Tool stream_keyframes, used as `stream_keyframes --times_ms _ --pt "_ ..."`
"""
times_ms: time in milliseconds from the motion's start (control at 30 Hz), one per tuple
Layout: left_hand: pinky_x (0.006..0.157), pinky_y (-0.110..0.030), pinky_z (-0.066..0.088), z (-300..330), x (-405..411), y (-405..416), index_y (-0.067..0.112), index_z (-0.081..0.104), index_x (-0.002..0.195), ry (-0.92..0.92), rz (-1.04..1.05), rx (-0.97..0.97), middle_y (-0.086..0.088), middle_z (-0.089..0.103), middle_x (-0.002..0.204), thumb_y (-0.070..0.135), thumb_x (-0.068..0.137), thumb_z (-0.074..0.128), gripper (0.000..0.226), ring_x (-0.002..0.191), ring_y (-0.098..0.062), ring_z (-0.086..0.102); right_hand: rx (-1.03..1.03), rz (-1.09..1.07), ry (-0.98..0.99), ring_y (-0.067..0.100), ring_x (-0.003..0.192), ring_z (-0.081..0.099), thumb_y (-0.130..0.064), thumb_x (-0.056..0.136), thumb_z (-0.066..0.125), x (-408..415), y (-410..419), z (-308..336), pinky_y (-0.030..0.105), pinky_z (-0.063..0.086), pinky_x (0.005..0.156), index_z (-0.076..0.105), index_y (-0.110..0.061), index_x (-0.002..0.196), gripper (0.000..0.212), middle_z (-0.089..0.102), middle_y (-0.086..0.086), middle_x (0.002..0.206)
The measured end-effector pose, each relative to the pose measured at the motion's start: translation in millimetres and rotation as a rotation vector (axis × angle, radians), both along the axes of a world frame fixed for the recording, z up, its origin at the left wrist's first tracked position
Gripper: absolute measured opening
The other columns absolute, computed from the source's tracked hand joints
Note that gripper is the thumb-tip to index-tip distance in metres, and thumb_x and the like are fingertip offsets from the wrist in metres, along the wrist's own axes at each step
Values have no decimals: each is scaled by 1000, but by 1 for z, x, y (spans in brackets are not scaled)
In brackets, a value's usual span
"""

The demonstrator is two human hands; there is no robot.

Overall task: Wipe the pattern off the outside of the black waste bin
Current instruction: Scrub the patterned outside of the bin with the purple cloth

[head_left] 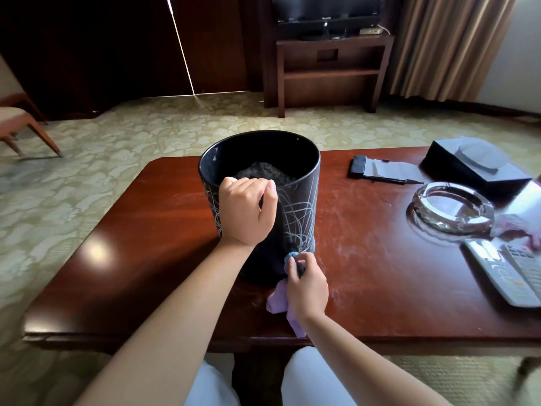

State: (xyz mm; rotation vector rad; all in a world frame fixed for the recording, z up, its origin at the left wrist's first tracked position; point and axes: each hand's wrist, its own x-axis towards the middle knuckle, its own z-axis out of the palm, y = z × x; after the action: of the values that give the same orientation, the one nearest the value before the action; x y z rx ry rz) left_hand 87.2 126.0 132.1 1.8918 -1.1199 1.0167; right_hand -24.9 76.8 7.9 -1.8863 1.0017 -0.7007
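The black waste bin [301, 183] stands upright on the wooden table [164, 238], near its front middle. Pale scribbled lines cover the bin's outer wall on the right of its near side and at the left edge. The strip between them, down to the base, looks plain black. My left hand [248, 210] grips the near rim, fingers curled over the edge. My right hand [307, 285] pinches a purple cloth [278, 300], its tip stained blue, against the bin's lower wall near the base. Dark crumpled material lies inside the bin.
On the right of the table lie a glass ashtray [452, 208], two remote controls [503, 276], a black tissue box [471, 165] and a black folder with paper [377, 171]. A TV stand [330, 71] is behind; a chair [20, 124] at far left.
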Motion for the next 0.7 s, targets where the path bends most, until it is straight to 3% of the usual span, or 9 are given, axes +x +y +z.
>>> stream_keyframes --times_ms 167,333,433,567,700 --pt "58 -38 30 -1 0 0 5 56 56 -5 18 -10 -4 51 47 24 94 30 50 47 -25 51 -21 -47 -210 8 68 51 -29 91 58 6 6 24 17 32 59 56 -20 87 10 58 -11 76" --pt "59 -37 30 -1 0 0 6 56 56 -3 18 -6 -4 51 48 24 94 30 50 48 -25 51 143 14 -40 14 78 55 -33 94 51 2 4 17 25 37 67 49 -23 89 12 59 -9 79" --pt "59 -37 30 -1 0 -1 6 55 57 -1 20 -5 -4 52 49 25 95 29 50 48 -25 51 200 -22 -108 11 75 55 -32 93 53 4 4 29 24 37 66 54 -21 89 12 59 -10 76" --pt "60 -38 31 -2 0 0 5 57 58 9 25 -8 -5 55 51 24 94 30 49 51 -26 54 202 -46 -303 -3 70 54 -29 91 58 11 6 51 10 39 58 54 -22 85 10 57 -16 71" --pt "60 -39 31 -2 0 0 5 59 59 31 27 -9 -5 55 51 24 95 28 51 50 -26 54 295 -44 -181 6 71 54 -31 92 55 7 7 44 12 36 57 55 -21 89 10 56 -14 75"
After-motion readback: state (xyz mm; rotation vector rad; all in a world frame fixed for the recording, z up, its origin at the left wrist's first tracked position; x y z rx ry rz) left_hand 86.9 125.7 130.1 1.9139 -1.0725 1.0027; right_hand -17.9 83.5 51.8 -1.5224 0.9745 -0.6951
